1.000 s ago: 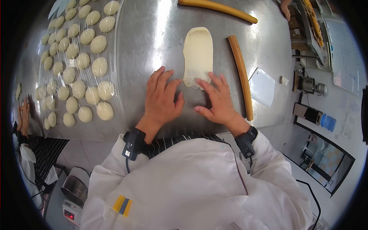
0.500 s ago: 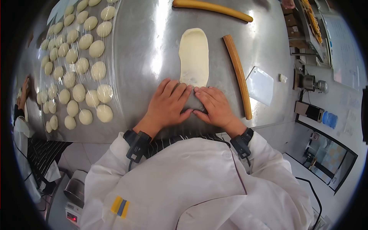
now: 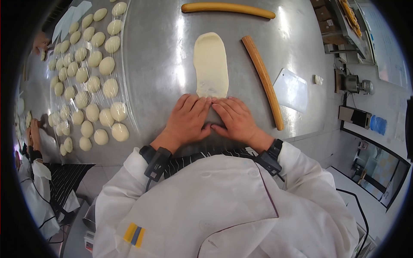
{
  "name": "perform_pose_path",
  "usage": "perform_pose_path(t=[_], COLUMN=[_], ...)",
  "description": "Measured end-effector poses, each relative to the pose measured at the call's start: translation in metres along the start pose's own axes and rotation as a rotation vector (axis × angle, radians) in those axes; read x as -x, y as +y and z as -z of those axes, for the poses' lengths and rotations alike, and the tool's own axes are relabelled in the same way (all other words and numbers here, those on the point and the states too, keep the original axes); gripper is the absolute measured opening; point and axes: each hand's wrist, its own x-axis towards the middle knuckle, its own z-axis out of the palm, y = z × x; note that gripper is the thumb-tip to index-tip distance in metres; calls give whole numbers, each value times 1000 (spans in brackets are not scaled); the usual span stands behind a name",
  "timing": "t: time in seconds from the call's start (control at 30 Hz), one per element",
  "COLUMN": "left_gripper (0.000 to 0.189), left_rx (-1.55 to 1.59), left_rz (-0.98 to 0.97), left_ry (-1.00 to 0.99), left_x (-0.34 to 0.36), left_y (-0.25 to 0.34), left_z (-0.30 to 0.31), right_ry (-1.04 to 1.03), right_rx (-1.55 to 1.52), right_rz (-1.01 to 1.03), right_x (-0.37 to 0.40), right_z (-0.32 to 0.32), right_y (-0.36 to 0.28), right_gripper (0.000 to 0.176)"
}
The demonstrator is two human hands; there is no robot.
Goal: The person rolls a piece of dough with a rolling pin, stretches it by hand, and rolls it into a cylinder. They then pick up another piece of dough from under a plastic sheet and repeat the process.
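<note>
A long, flattened oval of dough (image 3: 211,60) lies lengthwise in front of me on the metal table. My left hand (image 3: 185,118) rests at its near end, palm down, with the fingertips on the dough's edge. Beside it, my right hand (image 3: 236,118) touches the same edge, its fingers stretched forward. The two index fingers nearly meet, and both thumbs point inward, apart from the dough. What lies under the fingertips is hidden. To the right of the dough is a brown wooden rolling pin (image 3: 263,81).
A yellowish rolling pin (image 3: 228,7) lies across the far side. A white scraper (image 3: 291,90) and a small dough scrap (image 3: 318,80) are at the right. Several dough balls (image 3: 106,66) sit under plastic film at the left. Another person's hands (image 3: 33,133) are at the far left.
The view has shifted slightly, so the table items sit a little differently in it. My fingers have drawn closer together at the dough's near edge. The co-worker's hands show more.
</note>
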Motion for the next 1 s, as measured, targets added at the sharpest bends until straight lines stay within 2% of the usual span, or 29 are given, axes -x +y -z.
perform_pose_path(t=[0.17, 0.23, 0.33, 0.43, 0.53, 0.67, 0.73, 0.77, 0.83, 0.9, 1.0], left_gripper=[64, 60, 56, 55, 55, 55, 42, 42, 31, 31, 35], left_rx=[-56, -32, -97, -72, -61, -62, 63, 55, 459, 416, 338], left_rz=[-50, -63, -93, 7, -4, -13, 28, 20, 307, 350, 358], left_ry=[-30, 11, 110, 65, 41, 34, 42, 51, 252, 339, 340], left_x=[1, 4, 7, 5, 2, 2, -3, -9, -27, -65, -107], left_y=[-1, 0, 2, 4, 3, 1, 0, -4, -16, -41, -71], left_z=[3, 4, 2, 5, 3, 2, 6, 5, 5, 6, 0], right_ry=[-26, -107, -67, 12, -65, -16, -68, -58, 212, 250, 155], right_rx=[-25, -60, -106, -71, -55, -23, -186, -177, -340, -370, -445], right_rz=[21, 45, 30, -22, 2, 9, 31, 37, -6, -206, -298], right_x=[7, 11, 23, 21, 8, 3, -3, -10, -37, -72, -113], right_z=[2, 7, 4, 6, 4, 1, 10, 12, 14, 19, 14], right_y=[2, 5, 10, 9, 7, 9, 19, 29, 56, 74, 101], right_gripper=[61, 60, 59, 58, 55, 53, 48, 48, 42, 38, 40])
